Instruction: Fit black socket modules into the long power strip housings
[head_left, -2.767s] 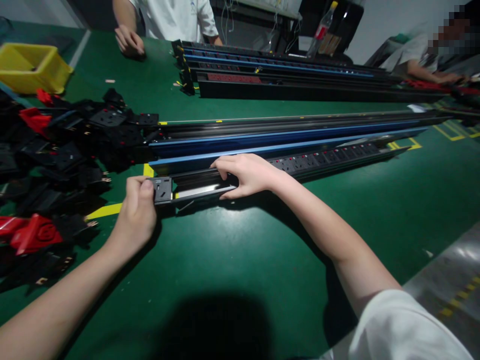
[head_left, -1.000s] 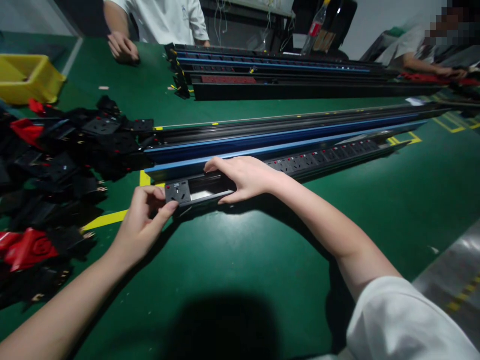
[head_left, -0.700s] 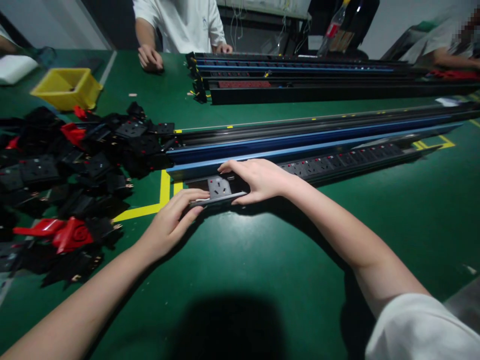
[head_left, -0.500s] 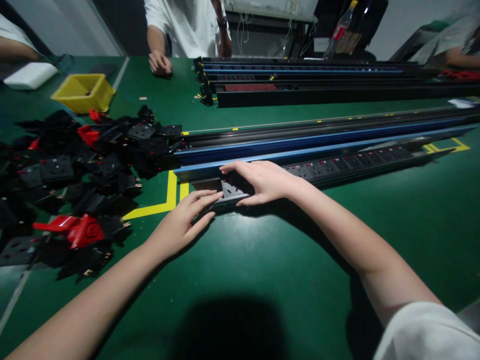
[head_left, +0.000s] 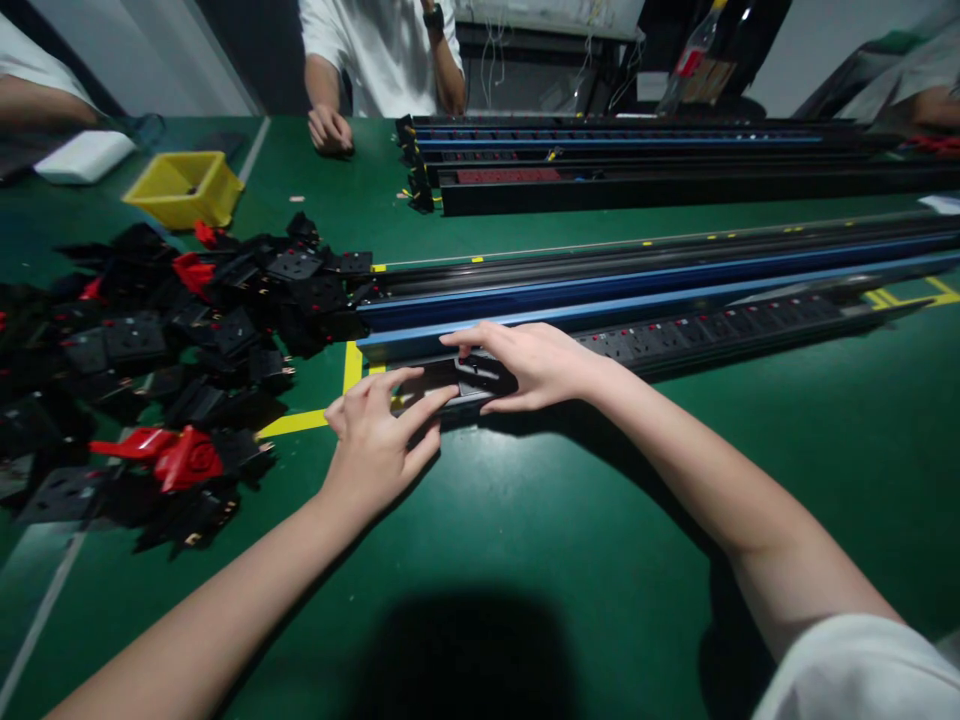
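A long black power strip housing (head_left: 457, 412) lies across the table, with a row of black socket modules (head_left: 697, 328) set in its right-hand part. My right hand (head_left: 536, 365) arches over the left portion of the housing, thumb on the near side and fingers on the far side, gripping a black socket module (head_left: 480, 374) between them. My left hand (head_left: 382, 420) is at the housing's left end, fingers apart. Its index fingertip touches the left edge of that module. The palm and fingers of my right hand hide part of the module.
A heap of loose black socket modules (head_left: 142, 340), some with red parts (head_left: 187, 458), lies at left. Behind the housing run blue rails (head_left: 600, 302). Farther back are more strips (head_left: 637, 190), a yellow bin (head_left: 187, 190) and a person's hand (head_left: 330, 130).
My left hand's fingers have bent and spread more, with the index finger now reaching to the module's edge. My right hand stays around the module. The view has shifted slightly.
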